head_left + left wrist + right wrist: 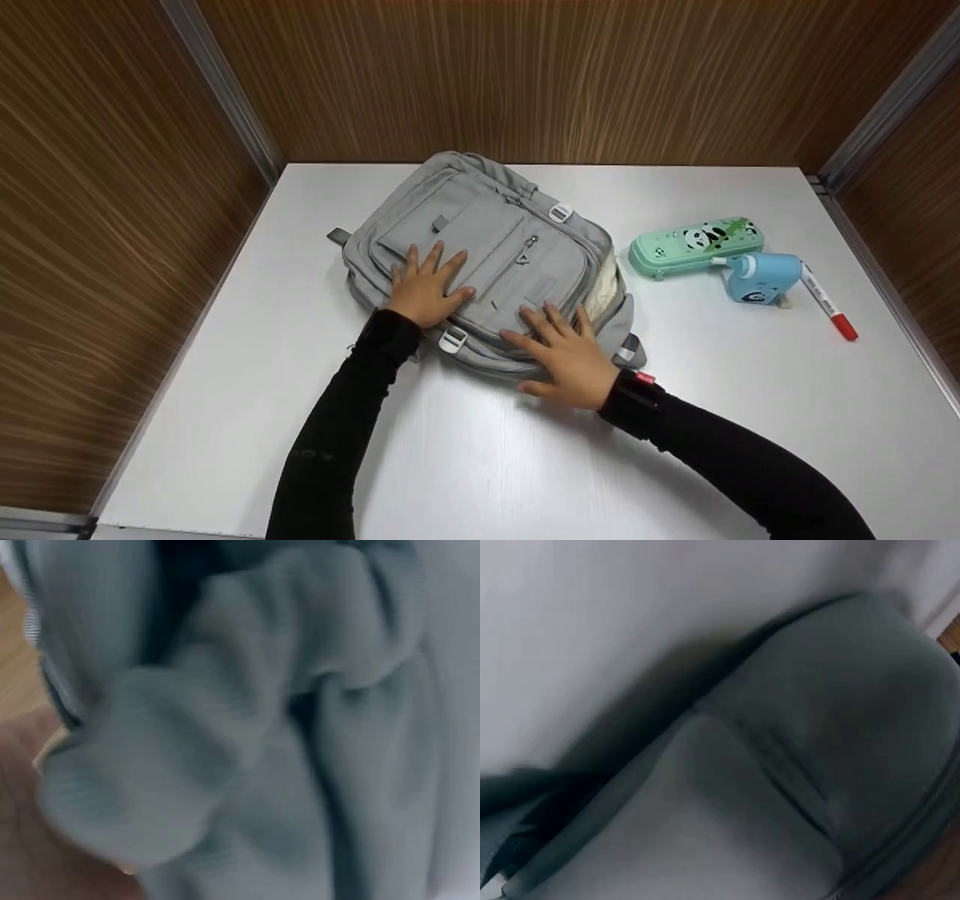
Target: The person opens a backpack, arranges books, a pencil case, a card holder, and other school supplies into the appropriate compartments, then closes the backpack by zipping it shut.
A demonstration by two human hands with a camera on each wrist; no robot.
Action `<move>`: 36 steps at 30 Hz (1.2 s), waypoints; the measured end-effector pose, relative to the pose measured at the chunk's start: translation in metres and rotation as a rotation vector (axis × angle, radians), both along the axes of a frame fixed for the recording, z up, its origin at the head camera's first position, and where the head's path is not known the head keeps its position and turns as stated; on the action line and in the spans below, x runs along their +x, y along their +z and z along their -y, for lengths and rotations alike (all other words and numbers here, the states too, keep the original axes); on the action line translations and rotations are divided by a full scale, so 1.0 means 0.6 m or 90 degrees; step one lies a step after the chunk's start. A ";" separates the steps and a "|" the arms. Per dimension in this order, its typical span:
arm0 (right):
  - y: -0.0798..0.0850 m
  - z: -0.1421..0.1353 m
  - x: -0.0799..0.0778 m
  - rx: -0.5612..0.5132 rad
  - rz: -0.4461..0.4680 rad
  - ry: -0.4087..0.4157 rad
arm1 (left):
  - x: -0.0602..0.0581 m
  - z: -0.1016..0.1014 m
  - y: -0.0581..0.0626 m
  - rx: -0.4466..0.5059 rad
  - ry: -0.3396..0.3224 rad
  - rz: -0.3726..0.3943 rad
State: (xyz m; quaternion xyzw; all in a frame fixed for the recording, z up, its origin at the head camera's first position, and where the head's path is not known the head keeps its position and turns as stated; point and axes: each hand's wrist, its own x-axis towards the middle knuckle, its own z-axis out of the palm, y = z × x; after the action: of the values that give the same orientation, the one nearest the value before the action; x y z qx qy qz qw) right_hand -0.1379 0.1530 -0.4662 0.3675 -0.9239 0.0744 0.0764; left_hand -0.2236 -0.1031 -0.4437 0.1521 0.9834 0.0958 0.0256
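A grey backpack lies front side up on the white table, turned at an angle. My left hand rests on its front pocket with the fingers spread. Close to the lower right corner, my right hand touches the bag, its fingers also spread and pointing up over the pocket. In the left wrist view, blurred grey folds of the backpack fill most of the picture, with part of the left hand at the edge. The right wrist view shows the bag's grey side against the table, also blurred.
To the right of the bag lies a green panda pencil case. Beside it are a light blue bottle-shaped item with a panda print and a white marker with a red cap. Wood-grain panels stand around the white table.
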 end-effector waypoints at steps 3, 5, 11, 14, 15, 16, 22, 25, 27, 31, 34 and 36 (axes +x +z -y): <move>-0.015 0.001 -0.003 0.010 -0.028 -0.006 | -0.003 -0.002 -0.015 -0.021 0.003 0.006; -0.022 -0.003 -0.008 0.011 -0.043 -0.004 | -0.002 -0.004 -0.022 -0.033 0.005 -0.009; -0.023 -0.024 -0.018 0.016 -0.054 0.010 | 0.012 -0.007 -0.024 -0.050 0.022 -0.026; -0.019 -0.034 -0.024 0.015 -0.032 0.007 | 0.021 -0.009 -0.022 -0.052 0.036 -0.020; -0.018 -0.037 -0.026 0.014 -0.025 0.006 | 0.024 -0.010 -0.022 -0.052 0.042 -0.017; -0.017 -0.041 -0.028 0.014 -0.018 0.004 | 0.027 -0.011 -0.021 -0.051 0.048 -0.014; -0.012 -0.055 -0.044 0.015 -0.019 -0.011 | 0.049 -0.019 -0.016 -0.032 0.076 -0.027; -0.010 -0.060 -0.052 0.012 -0.027 -0.021 | 0.058 -0.024 -0.017 -0.052 0.084 -0.056; -0.010 -0.063 -0.059 0.004 -0.025 -0.023 | 0.063 -0.028 -0.018 -0.077 0.090 -0.072; -0.010 -0.069 -0.072 -0.004 -0.027 -0.024 | 0.076 -0.036 -0.018 -0.119 0.111 -0.081; -0.012 -0.074 -0.081 -0.009 -0.028 -0.023 | 0.084 -0.041 -0.016 -0.138 0.124 -0.083; -0.014 -0.076 -0.086 -0.014 -0.025 -0.021 | 0.089 -0.045 -0.015 -0.144 0.129 -0.086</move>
State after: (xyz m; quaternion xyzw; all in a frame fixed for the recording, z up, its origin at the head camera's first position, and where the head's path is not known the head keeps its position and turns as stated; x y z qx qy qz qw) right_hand -0.1897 0.1989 -0.4747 0.3526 -0.9273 0.0759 0.0999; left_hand -0.1703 -0.0762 -0.4527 0.0544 0.9977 -0.0238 -0.0337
